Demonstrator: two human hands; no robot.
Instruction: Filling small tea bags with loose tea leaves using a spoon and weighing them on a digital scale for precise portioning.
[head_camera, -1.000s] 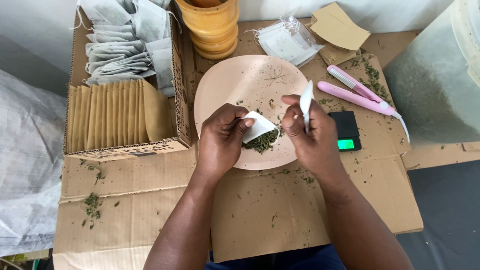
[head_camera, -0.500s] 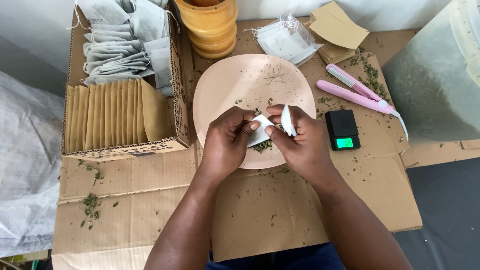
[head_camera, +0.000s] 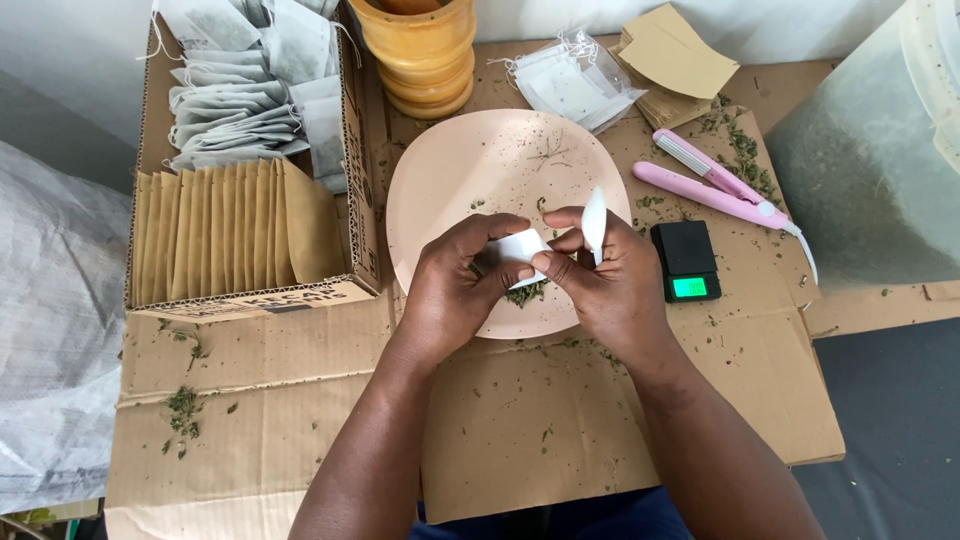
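- White paper makes up the small tea bag (head_camera: 518, 247) at the middle of the frame; it is flat, blank and roughly square, and both hands pinch it over the plate.
- Left hand (head_camera: 452, 285) is closed on the bag's left side, thumb on top and fingers curled under.
- Right hand (head_camera: 612, 290) grips the bag's right edge with thumb and forefinger, and the same hand also holds a small white spoon (head_camera: 594, 220) that stands nearly upright above the knuckles.
- Dried green herb (head_camera: 522, 293) lies in a small heap just under the bag, partly hidden by the fingers.
- Under both hands sits a round pale pink plate (head_camera: 470, 160), speckled with herb crumbs.
- Right of the plate is a small black scale (head_camera: 684, 260) with a lit green display; above it lies a pink sealing tool (head_camera: 708, 184).
- At the top of the frame stand a wooden mortar (head_camera: 420, 50), a packet of empty white bags (head_camera: 572, 82) and a stack of brown envelopes (head_camera: 676, 62).
- Upper left, a cardboard box (head_camera: 362, 180) holds filled tea bags and a row of brown sachets (head_camera: 232, 232).
- Flattened cardboard (head_camera: 520, 420) covers the bench.
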